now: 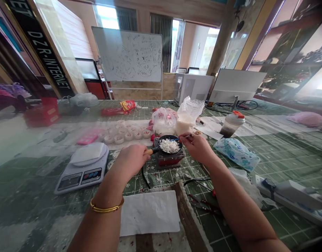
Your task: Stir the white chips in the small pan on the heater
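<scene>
My left hand (133, 157) is wrapped round the wooden handle (149, 151) of a small black frying pan (161, 151). The pan rests on a small red and grey burner (171, 159). White flakes (170, 145) are heaped in the pan; I cannot tell what they are made of. Above the pan's right rim, my right hand (191, 141) pinches a thin stirring stick (174, 140), bluish towards its tip, which reaches into the flakes. Behind the pan stand a clear bag of pale granules (187, 119) and another plastic bag (163, 120).
A kitchen scale (84, 166) stands at left, near several small white cups (129, 135) and a pink mould (90, 136). Right are a tissue pack (236, 152), a shaker bottle (232, 124) and a power strip (289, 196). Pliers (205, 204) and a white sheet (150, 213) lie in front.
</scene>
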Tool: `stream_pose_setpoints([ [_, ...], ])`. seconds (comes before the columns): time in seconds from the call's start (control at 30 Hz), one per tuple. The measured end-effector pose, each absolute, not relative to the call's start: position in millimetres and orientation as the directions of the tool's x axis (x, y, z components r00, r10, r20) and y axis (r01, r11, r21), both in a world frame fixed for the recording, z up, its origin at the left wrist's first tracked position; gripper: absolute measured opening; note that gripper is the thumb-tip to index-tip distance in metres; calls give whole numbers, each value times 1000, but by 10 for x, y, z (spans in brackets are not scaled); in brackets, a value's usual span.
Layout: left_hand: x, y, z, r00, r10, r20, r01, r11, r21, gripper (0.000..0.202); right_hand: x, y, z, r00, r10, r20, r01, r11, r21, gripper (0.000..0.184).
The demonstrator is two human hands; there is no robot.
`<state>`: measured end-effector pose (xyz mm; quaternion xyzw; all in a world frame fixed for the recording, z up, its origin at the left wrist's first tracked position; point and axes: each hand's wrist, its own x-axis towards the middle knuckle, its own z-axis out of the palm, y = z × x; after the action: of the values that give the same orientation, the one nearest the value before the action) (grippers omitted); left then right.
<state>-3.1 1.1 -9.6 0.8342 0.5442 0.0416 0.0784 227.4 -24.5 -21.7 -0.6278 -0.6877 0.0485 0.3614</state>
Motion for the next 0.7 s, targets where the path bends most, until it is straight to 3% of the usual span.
stream_pose_setpoints([
  [0.1, -27, 5, -86, 424, 906, -5, 893, -417, 167, 23, 2240, -306, -196, 60, 877, 477, 819, 230, -526, 29],
  [0.23, -30, 11, -94, 441, 897, 6, 884, -436, 167, 26, 2214, -382, -155, -18, 902, 431, 850, 241, -469, 27],
  [0.4, -24, 4, -82, 429, 903, -2, 894, -424, 143, 31, 2223, -475, -94, 38, 885, 464, 824, 235, -516, 31],
  [0.57, -16, 0, -65, 423, 906, -20, 898, -416, 143, 31, 2177, -496, -81, -42, 912, 409, 851, 247, -464, 28],
  [0.7, -33, 26, -104, 424, 906, 9, 897, -421, 135, 37, 2131, -499, -84, -8, 878, 479, 820, 280, -499, 28],
])
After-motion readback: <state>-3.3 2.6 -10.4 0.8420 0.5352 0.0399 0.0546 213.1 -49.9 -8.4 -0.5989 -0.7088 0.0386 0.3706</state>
